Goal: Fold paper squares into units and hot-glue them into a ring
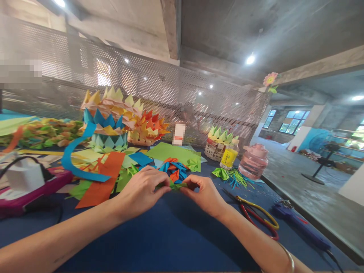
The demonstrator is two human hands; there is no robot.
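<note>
Between my two hands is a small folded piece of green paper (176,186), held low over the dark blue table. My left hand (144,186) pinches its left end with thumb and fingers. The right end is pinched by my right hand (201,192). Just beyond the fingertips lies a ring of folded blue and orange paper (174,170), partly hidden by my left hand. A folded green paper piece (193,164) rests beside the ring, on a large green sheet (170,151).
Scissors (257,214) and a purple glue gun (301,225) lie at right, near a pink jug (254,161) and a yellow-labelled bottle (229,155). Orange strips (104,178), a curled blue strip (68,159), a purple power strip (42,191) and folded-paper baskets (109,132) occupy the left.
</note>
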